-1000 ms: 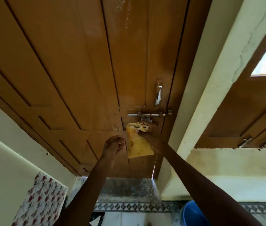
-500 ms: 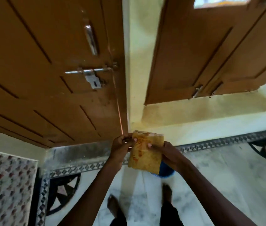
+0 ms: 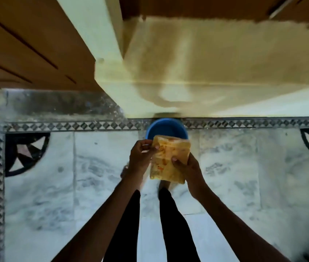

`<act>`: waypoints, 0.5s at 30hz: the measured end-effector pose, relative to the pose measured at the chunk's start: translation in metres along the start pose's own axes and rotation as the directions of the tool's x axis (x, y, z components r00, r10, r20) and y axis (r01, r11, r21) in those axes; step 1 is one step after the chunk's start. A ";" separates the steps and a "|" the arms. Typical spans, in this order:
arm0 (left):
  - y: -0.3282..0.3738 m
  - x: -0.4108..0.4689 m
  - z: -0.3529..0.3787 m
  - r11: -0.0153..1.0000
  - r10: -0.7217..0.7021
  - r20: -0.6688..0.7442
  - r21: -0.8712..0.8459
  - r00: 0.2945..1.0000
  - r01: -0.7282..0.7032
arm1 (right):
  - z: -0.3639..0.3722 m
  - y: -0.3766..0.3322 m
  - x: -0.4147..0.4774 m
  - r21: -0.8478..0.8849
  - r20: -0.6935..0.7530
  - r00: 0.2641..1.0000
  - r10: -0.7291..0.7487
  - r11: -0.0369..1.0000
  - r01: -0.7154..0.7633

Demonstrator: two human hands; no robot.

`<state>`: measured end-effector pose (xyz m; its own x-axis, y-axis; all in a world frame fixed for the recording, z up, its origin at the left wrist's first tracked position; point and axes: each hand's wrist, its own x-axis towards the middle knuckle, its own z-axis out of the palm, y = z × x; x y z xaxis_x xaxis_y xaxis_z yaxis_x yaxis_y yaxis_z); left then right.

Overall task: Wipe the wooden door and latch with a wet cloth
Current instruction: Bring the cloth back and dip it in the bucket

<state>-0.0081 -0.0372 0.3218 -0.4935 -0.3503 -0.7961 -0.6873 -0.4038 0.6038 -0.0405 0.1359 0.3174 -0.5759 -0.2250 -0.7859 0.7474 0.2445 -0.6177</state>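
Note:
A yellow cloth (image 3: 169, 159), folded into a flat rectangle with orange marks, hangs in front of me above the floor. My left hand (image 3: 142, 157) pinches its upper left edge. My right hand (image 3: 186, 168) grips its right side lower down. Only the lower part of the brown wooden door (image 3: 26, 46) shows, at the top left. The latch is out of view. Just beyond the cloth a blue bucket (image 3: 166, 129) stands on the floor against the wall.
A pale yellow wall (image 3: 216, 69) and pillar fill the upper middle and right. The marble floor (image 3: 235, 176) has a patterned tile border. My legs in dark trousers (image 3: 127, 224) stand below the cloth. A stone threshold (image 3: 55, 103) runs under the door.
My view has swung down from the door and latch to the floor. Both hands brought the cloth away from the latch and now hold it over the blue bucket.

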 end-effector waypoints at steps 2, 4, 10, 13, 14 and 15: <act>0.007 0.017 -0.004 0.998 -0.048 0.075 0.031 0.996 0.046 | 0.000 -0.013 0.017 -0.108 -0.077 0.997 -0.006 0.994 -0.003; -0.016 0.067 -0.001 0.998 -0.051 0.117 0.042 0.992 0.046 | -0.005 0.011 0.075 -0.189 -0.101 0.994 -0.037 0.982 0.017; -0.133 0.224 -0.002 0.999 -0.021 0.062 0.028 0.998 0.019 | -0.016 0.143 0.285 -0.429 -0.130 0.989 -0.067 0.904 0.006; -0.163 0.262 -0.002 0.998 0.013 0.029 -0.069 1.000 -0.011 | -0.011 0.173 0.342 -0.469 -0.118 0.993 -0.003 0.881 -0.053; -0.171 0.272 -0.003 0.995 0.030 0.004 -0.094 1.000 -0.030 | -0.008 0.180 0.357 -0.458 -0.113 0.992 0.049 0.884 -0.096; -0.179 0.280 -0.004 0.994 0.048 -0.021 -0.101 0.999 -0.050 | -0.008 0.191 0.374 -0.470 -0.103 0.989 0.103 0.872 -0.139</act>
<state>-0.0208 -0.0664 -0.0091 -0.5148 -0.3870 -0.7650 -0.6042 -0.4692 0.6440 -0.1158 0.1062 -0.0945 -0.5273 -0.1002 -0.8437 0.5759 0.6879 -0.4417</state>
